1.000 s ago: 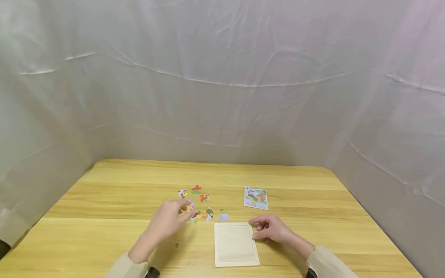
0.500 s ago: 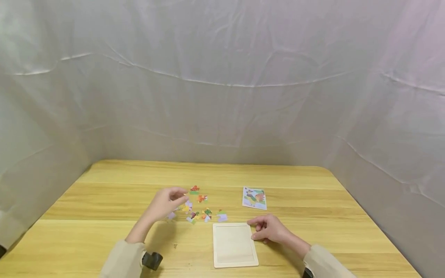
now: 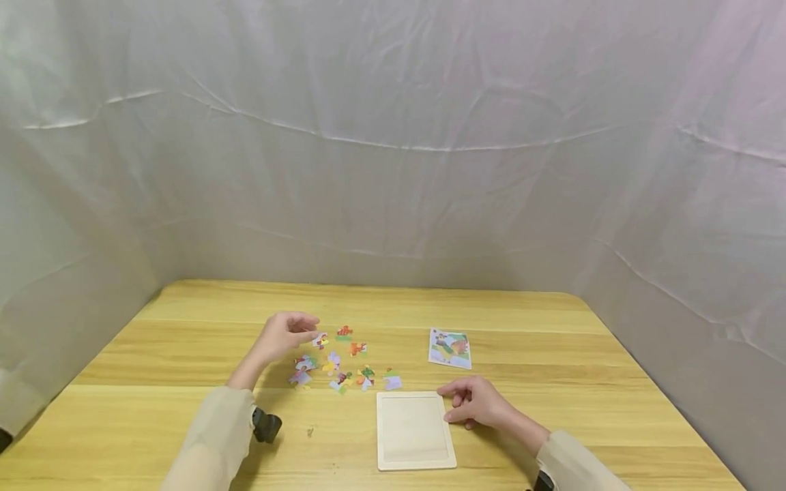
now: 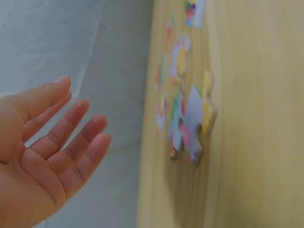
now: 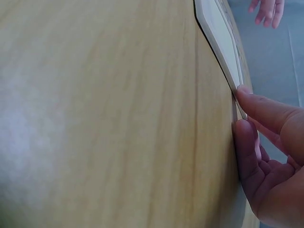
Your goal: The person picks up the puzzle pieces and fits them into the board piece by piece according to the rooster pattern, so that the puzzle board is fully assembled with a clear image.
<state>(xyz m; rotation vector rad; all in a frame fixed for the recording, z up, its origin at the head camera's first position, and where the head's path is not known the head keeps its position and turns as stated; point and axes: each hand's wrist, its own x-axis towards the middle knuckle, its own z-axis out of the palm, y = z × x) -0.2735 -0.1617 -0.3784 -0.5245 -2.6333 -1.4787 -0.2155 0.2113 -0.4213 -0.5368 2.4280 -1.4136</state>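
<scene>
My left hand (image 3: pixel 287 335) hovers at the left back of a loose cluster of jigsaw pieces (image 3: pixel 332 363). In the left wrist view its fingers (image 4: pixel 78 142) are relaxed and spread, with nothing between them. One piece (image 3: pixel 321 341) shows right by its fingertips in the head view. Below that hand, a few pieces (image 4: pixel 194 114) lie overlapping at the cluster's left end. A pale wooden puzzle tray (image 3: pixel 415 462) lies flat at the front, with no pieces in its recess. My right hand (image 3: pixel 479 402) holds the tray's right edge near the far corner, thumb and index finger on it.
A picture card (image 3: pixel 450 348) with a colourful printed scene lies behind the tray. A small dark scrap or mark (image 3: pixel 310 432) shows on the wooden table (image 3: pixel 153 409) left of the tray. Grey fabric (image 3: pixel 393 204) encloses the table's back and sides.
My left hand has moved back and left from over the pieces, uncovering those at the cluster's left end. My right hand and the tray stay in place.
</scene>
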